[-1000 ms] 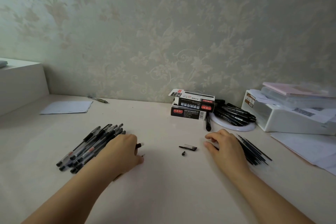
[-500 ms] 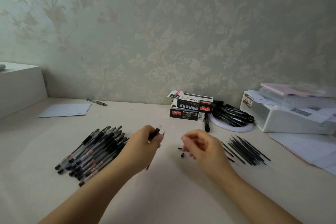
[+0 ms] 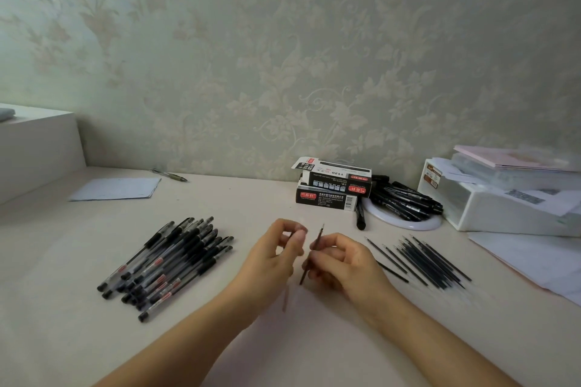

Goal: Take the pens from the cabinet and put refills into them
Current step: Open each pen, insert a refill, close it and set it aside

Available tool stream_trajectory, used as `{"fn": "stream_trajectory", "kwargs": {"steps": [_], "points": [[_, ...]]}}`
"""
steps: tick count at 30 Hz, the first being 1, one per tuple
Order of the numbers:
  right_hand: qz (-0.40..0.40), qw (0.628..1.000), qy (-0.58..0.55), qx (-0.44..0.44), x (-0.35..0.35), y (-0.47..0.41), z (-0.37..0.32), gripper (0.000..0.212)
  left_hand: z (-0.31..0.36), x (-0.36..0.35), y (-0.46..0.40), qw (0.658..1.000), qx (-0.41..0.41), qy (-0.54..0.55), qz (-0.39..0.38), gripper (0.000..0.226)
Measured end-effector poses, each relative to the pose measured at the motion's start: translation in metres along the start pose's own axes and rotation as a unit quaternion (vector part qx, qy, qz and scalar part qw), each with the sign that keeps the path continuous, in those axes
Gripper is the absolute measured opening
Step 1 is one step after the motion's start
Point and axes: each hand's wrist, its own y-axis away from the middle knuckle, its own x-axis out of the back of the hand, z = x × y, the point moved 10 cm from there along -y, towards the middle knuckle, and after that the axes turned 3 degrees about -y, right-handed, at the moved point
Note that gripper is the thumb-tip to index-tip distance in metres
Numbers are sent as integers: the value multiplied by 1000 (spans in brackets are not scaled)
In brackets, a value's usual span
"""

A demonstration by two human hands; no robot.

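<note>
My left hand (image 3: 273, 258) pinches a clear, blurred pen barrel (image 3: 287, 295) upright over the middle of the desk. Just to its right, my right hand (image 3: 342, 264) pinches a thin black refill (image 3: 317, 237) that points up and slightly right. The two hands are close together, with the refill beside the barrel, not inside it. A heap of several black-capped pens (image 3: 169, 261) lies to the left. A row of several loose black refills (image 3: 427, 261) lies to the right.
Two stacked black pen boxes (image 3: 333, 187) stand at the back, beside a white dish of black pens (image 3: 405, 201). A white bin (image 3: 503, 201) and papers (image 3: 534, 261) fill the right. A sheet (image 3: 116, 188) and a pen (image 3: 171, 175) lie back left.
Both hands left the piles and came together at the middle. My left hand lifted a pen barrel; my right hand picked up a refill. The small black parts on the desk are hidden now.
</note>
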Motion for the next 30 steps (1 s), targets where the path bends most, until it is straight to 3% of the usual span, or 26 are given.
{"fn": "stream_trajectory", "kwargs": {"steps": [4, 7, 19, 30], "points": [[96, 980, -173, 5, 25, -2, 2, 3, -2, 6, -1, 988, -46, -149, -19, 13], [138, 962, -234, 19, 38, -2, 4, 3, -3, 4, 0, 982, -57, -176, -31, 13], [144, 961, -234, 36, 42, -4, 4, 3, 0, 2, -2, 989, -60, -127, -37, 12], [136, 965, -220, 38, 43, -4, 5, 2, 4, -1, 0, 977, -83, -190, -52, 11]]}}
